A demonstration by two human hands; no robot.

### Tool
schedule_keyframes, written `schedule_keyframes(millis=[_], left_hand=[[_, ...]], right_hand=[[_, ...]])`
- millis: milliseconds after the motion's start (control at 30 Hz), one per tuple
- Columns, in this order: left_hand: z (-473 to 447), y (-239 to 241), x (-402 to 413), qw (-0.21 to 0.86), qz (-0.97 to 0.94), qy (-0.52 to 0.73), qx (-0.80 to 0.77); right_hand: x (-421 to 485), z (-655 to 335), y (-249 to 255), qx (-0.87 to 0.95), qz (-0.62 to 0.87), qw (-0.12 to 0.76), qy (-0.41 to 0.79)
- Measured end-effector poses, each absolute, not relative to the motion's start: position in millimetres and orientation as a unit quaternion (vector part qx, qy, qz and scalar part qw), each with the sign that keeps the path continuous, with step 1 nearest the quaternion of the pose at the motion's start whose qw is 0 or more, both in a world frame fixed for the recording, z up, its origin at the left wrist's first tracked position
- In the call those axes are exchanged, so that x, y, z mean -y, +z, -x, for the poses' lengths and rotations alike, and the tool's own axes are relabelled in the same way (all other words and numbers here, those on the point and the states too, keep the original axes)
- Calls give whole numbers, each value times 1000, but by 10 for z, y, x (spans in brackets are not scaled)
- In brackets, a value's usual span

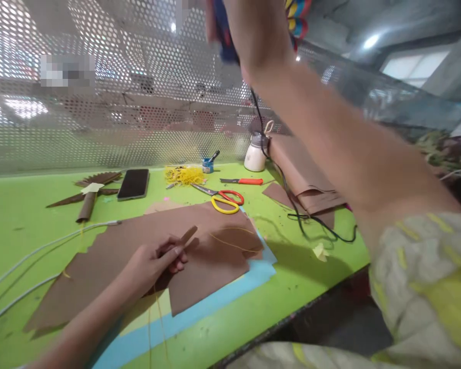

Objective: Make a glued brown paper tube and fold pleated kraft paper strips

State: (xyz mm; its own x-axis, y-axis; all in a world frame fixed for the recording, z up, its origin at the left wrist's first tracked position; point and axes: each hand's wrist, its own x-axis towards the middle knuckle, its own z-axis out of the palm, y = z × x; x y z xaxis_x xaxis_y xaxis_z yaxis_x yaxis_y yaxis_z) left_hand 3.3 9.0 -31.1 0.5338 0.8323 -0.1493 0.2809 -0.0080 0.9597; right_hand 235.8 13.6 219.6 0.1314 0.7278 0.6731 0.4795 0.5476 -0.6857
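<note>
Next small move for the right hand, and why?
Probably lower the right hand with its corded blue tool toward the brown paper strip: the left hand pinches that strip with its tip sticking out free, while the tool is up at the picture's top edge.

Fairly bright light covers the counter (236,320); a ceiling lamp (371,41) and window (417,66) shine beyond its right edge, white glare dapples the perforated screen (111,138) along its far edge, a soft shadow lies near its right corner, and the raised right hand (256,36) is blurred
</note>
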Motion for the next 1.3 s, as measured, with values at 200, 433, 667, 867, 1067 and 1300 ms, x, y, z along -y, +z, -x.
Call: schedule_keyframes(millis=[200, 433, 667, 867, 1067, 1300], left_hand=[[-35, -377, -134, 564, -657, 257, -429], [-3, -418, -206, 567, -662, 249, -421], [-13, -372, -184, 596, -631, 248, -431], [-45, -294, -129, 572, -613, 263, -477], [-54, -245, -67, 574, -596, 254, -500], [-42, -347, -72, 558, -579, 288, -520]], right_hand=[[641, -2555, 1083, 671, 458, 580, 65], [861, -2738, 14, 707, 449, 526, 150], [821, -2808, -75, 731, 434, 496, 177], [615, -3266, -122, 730, 447, 485, 178], [269, -3763, -236, 734, 465, 477, 135], [60, -3903, -257, 761, 492, 418, 56]])
